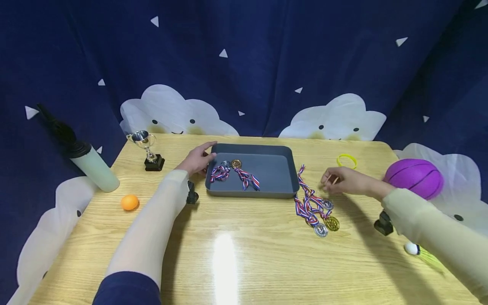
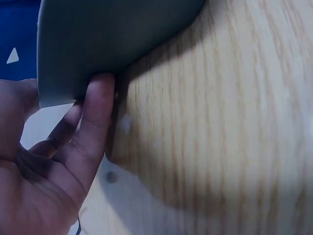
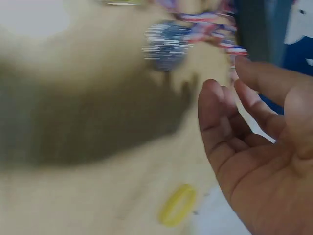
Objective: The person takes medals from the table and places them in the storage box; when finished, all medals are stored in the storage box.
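Two medals [image 1: 233, 170] already in the tray [image 1: 276, 174], left hand [image 1: 196, 160] steadying its corner with straight fingers, right hand [image 1: 345, 181], fingers loosely apart, over the pile [image 1: 316, 208] outside.

Glossy wood-grain table [image 1: 244, 254] — matt grey plastic tray [image 1: 274, 169]; shiny metal medals [image 1: 324, 220] on cloth ribbons.

Light: bright, from overhead; glare streak on the table [image 1: 225, 258] at six o'clock.
Shadows: soft, beneath both arms (darkest toward four o'clock).
Head view: sharp centre, edges bowed.
Left wrist: soft focus.
Right wrist: heavy motion blur, medals [image 3: 168, 44] smeared at twelve o'clock.
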`<state>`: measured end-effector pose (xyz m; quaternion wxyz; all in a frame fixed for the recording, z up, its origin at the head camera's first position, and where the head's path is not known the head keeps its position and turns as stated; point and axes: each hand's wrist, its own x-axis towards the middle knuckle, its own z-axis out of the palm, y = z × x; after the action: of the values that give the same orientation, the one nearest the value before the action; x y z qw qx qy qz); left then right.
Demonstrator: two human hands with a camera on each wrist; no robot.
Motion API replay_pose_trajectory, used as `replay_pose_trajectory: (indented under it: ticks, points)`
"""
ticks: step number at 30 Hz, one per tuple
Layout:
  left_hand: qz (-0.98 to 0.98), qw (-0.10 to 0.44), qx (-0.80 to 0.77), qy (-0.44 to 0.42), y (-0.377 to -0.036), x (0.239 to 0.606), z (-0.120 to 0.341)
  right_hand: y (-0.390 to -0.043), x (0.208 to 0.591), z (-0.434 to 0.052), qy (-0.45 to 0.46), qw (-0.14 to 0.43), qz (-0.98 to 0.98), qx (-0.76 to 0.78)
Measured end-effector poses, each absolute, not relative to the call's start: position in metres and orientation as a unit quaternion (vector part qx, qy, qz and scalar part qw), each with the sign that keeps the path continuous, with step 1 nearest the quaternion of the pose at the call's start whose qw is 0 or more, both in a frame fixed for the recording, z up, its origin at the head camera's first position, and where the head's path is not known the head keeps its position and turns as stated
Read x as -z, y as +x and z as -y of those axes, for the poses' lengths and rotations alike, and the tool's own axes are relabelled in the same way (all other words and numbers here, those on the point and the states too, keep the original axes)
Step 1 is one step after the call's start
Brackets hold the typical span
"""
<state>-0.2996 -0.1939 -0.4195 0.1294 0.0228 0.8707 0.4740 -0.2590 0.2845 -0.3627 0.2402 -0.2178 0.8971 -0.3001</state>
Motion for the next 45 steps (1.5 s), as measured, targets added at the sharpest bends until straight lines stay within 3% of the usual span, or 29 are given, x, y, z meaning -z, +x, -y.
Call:
replay_pose_trajectory:
  ticks: [5, 13, 21, 27, 34, 40, 45]
  points:
    - [-0.872, 0.128, -0.472, 0.017, -0.299, 0.419, 0.194, -0.243, 0.386, -0.3, -0.216, 0.268, -0.89, 0.298]
    - [-0.869, 0.127, -0.478, 0.021, -0.299, 0.42, 0.194, -0.232, 0.399, -0.3, -0.225, 0.21, -0.91, 0.278]
    - [-0.869, 0.131, -0.477, 0.02, -0.298, 0.418, 0.195, -0.234, 0.398, -0.313, -0.203, 0.221, -0.886, 0.353]
    - [-0.871, 0.132, -0.472, 0.02, -0.298, 0.416, 0.195, -0.25, 0.37, -0.327, -0.176, 0.185, -0.871, 0.419]
    - [-0.866, 0.133, -0.481, 0.023, -0.297, 0.418, 0.191, -0.271, 0.305, -0.316, -0.172, 0.118, -0.865, 0.456]
    - [-0.863, 0.131, -0.487, 0.023, -0.295, 0.417, 0.187, -0.284, 0.264, -0.27, -0.212, 0.144, -0.817, 0.517]
    - [-0.868, 0.13, -0.479, 0.019, -0.296, 0.417, 0.186, -0.299, 0.264, -0.219, -0.231, 0.186, -0.786, 0.543]
